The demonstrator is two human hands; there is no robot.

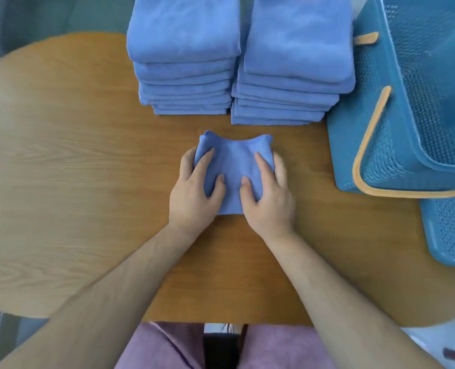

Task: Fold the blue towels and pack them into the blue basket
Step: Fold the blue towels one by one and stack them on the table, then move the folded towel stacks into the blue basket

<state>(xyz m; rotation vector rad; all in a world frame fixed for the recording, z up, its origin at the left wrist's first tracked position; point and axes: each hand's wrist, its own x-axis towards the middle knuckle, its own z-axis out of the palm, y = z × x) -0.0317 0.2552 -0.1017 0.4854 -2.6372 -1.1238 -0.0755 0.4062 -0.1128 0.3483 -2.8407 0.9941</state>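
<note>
A small folded blue towel point(233, 161) lies on the wooden table point(74, 161) in the middle. My left hand point(194, 193) grips its left side, thumb on top and fingers curled round the edge. My right hand point(267, 198) grips its right side the same way. The towel's far corners stick up a little. Behind it stand two stacks of folded blue towels, a left stack point(183, 57) and a right stack point(295, 62). The blue basket point(380, 145) with an orange handle stands at the right, tilted toward me, and its inside looks empty.
A second blue perforated piece point(450, 230), maybe a lid or another basket, lies under the basket at the right edge. The table's left half is bare wood. My lap in pink cloth shows at the table's near edge.
</note>
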